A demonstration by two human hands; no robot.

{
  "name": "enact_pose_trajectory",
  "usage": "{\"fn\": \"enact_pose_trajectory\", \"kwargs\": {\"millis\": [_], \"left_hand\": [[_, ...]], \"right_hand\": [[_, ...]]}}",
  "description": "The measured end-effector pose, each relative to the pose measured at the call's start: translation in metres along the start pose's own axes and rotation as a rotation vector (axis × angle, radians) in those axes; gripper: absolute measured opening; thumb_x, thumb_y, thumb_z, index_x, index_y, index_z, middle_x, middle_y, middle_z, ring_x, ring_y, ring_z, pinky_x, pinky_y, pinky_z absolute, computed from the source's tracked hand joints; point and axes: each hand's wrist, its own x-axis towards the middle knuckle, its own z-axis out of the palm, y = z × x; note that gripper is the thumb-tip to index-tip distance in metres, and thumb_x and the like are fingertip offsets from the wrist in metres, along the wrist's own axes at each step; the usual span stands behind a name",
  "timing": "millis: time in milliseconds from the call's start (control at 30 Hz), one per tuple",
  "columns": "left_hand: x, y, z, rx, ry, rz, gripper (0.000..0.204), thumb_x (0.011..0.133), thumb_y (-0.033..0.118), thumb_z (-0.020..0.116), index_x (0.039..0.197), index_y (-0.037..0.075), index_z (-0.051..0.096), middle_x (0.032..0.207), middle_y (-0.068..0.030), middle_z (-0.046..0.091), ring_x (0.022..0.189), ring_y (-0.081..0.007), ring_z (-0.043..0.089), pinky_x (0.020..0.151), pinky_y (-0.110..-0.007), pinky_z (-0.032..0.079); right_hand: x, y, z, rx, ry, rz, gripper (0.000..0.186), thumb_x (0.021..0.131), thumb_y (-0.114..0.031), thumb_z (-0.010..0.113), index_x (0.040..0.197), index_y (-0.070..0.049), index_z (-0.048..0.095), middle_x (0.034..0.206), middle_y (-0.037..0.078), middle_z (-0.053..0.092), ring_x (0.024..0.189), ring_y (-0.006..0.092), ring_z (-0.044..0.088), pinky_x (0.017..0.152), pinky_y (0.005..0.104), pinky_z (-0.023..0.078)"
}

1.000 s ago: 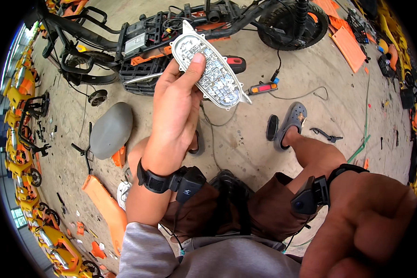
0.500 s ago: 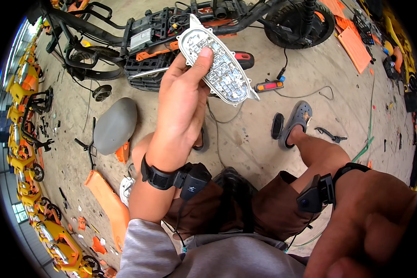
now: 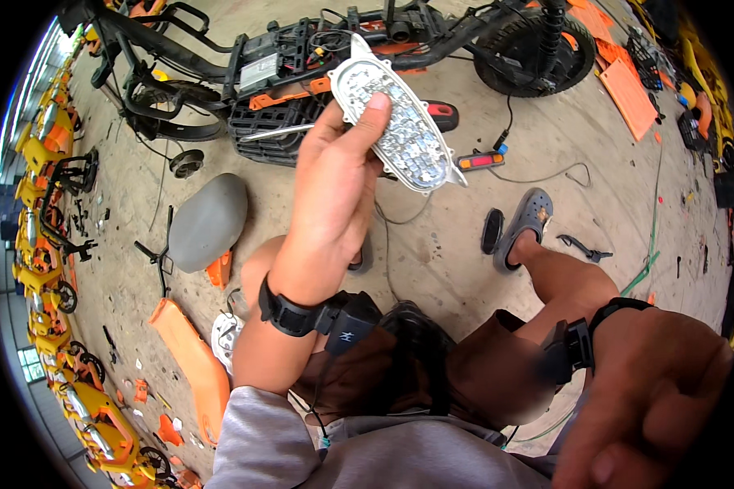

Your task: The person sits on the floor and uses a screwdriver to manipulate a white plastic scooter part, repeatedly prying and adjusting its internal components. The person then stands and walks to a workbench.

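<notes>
My left hand [image 3: 334,175] is closed on an oblong silver metal cover [image 3: 400,134], thumb across its face and fingers behind it. The cover's inner face is a grid of small shiny cells, ringed by a rim with small screw lugs and a pointed tab at each end. I hold it tilted, in front of a stripped motorbike frame [image 3: 302,69]. My right hand [image 3: 661,399] is raised close to the camera at the lower right. It looks large and blurred, and whether its fingers hold anything is hidden.
A grey rounded shell [image 3: 210,222] and an orange panel [image 3: 194,371] lie on the concrete floor at left. A red-and-orange lamp [image 3: 479,160] trails a cable beyond my feet. A black bracket [image 3: 583,247] lies at right. Yellow motorbikes [image 3: 90,416] line the left wall.
The cover and my left hand sit slightly farther right and lower in the picture. The surroundings have shifted a little the same way. The hold on the cover is unchanged.
</notes>
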Motion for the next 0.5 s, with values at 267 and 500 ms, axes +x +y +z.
{"fn": "enact_pose_trajectory", "kwargs": {"millis": [267,500], "left_hand": [[0.0022,-0.0025,0.0001,0.005,-0.004,0.003,0.023,0.098,0.016,0.056,0.114,-0.001,0.058,0.103,-0.0082,0.066,0.09,-0.0153,0.065,0.082,-0.032,0.053],[-0.0017,-0.0028,0.0018,-0.005,-0.002,0.019,0.021,0.097,0.016,0.059,0.111,0.002,0.06,0.1,-0.0054,0.067,0.089,-0.0138,0.064,0.082,-0.03,0.05]], "right_hand": [[0.0037,-0.0008,0.0045,0.034,-0.039,-0.001,0.014,0.079,-0.034,0.062,0.081,-0.022,0.069,0.072,-0.008,0.059,0.056,0.0062,0.047,0.048,0.0187,0.029],[0.0023,0.0006,0.0,0.027,-0.019,-0.019,0.014,0.079,-0.033,0.062,0.081,-0.021,0.069,0.072,-0.007,0.06,0.056,0.0067,0.048,0.048,0.019,0.029]]}}
